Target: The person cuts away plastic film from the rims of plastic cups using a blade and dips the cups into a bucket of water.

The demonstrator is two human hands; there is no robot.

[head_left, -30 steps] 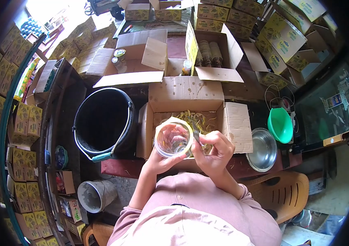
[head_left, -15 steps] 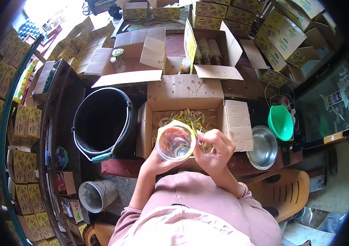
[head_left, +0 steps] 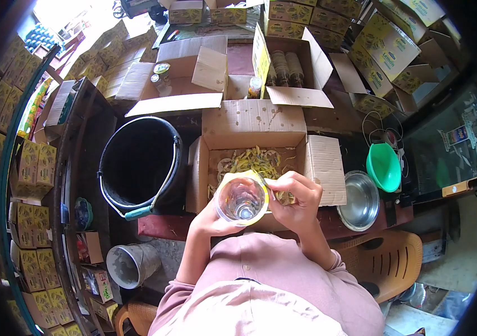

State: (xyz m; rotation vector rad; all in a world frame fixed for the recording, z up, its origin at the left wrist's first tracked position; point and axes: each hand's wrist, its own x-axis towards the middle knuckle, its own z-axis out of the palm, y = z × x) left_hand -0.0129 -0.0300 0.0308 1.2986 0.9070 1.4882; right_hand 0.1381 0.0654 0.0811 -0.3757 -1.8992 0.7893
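My left hand [head_left: 214, 220] is wrapped round a clear plastic container [head_left: 242, 201], its open end tipped toward the camera. A yellow band shows along the container's outer side. At the container's right edge, my right hand [head_left: 296, 200] is closed in a pinch on a small thin blade-like tool, mostly hidden by the fingers. Both hands are over the near edge of an open cardboard box [head_left: 253, 120]. Yellow-green strips [head_left: 255, 159] lie scattered on the floor of that box.
A black bucket [head_left: 137, 165] stands left of the box. On the right are a steel bowl [head_left: 359, 201] and a green bowl [head_left: 383, 167]. Behind are open cartons with jars [head_left: 161, 78]. A grey bucket [head_left: 132, 265] and an orange chair [head_left: 390, 260] are lower down.
The container has shifted slightly right and turned a little in my left hand. My right hand's fingers have moved along its edge, and less of the tool shows.
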